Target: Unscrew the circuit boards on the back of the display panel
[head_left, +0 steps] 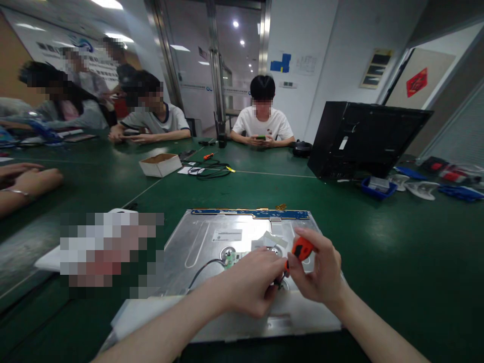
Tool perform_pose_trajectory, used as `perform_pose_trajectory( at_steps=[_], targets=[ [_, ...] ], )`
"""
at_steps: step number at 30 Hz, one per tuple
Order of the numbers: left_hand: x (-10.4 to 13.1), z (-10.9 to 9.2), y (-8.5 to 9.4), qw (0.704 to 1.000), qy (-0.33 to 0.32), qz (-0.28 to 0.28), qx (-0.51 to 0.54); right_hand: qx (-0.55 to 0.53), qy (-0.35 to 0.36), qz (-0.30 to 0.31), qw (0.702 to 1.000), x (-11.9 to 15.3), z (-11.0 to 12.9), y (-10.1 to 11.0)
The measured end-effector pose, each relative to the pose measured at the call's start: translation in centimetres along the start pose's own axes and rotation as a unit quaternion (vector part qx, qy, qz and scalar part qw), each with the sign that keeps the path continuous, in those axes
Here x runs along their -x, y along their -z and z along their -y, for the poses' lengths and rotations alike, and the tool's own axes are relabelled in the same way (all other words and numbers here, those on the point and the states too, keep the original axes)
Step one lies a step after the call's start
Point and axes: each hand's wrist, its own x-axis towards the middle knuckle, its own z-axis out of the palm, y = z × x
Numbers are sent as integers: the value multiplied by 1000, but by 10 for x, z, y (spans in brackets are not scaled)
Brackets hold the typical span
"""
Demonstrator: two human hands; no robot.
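A flat silver display panel [212, 237] lies back side up on the green table, with a narrow blue circuit board [245, 214] along its far edge. My right hand [323, 269] grips an orange and black screwdriver [303, 247] that tilts down toward the panel's middle. My left hand [247, 280] is curled low over the panel beside the screwdriver's lower end; its fingertips and whatever they pinch are hidden. Left of that hand, a small green circuit board [231, 259] shows partly, with a black cable [200, 270] running from it.
A black monitor [366, 141] stands at the right, near a blue tray [378, 189]. Ahead are an open white box [161, 165], black cables [212, 171] and another orange-handled tool [208, 157]. Several people sit around the table; a co-worker's hands [34, 179] rest at the left.
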Motion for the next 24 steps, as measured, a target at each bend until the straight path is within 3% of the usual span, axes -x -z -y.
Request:
perform_pose_trajectory(
  at_steps=[7, 14, 24],
  targets=[
    [-1, -1, 2, 1000, 2, 6, 2, 16, 15, 2, 1000, -3, 1, 1],
    [0, 0, 1, 1000, 1, 9, 16, -47, 1, 34, 998, -3, -1, 4],
    [0, 1, -1, 1000, -8, -7, 7, 33, 9, 0, 999, -3, 0, 0]
  ],
)
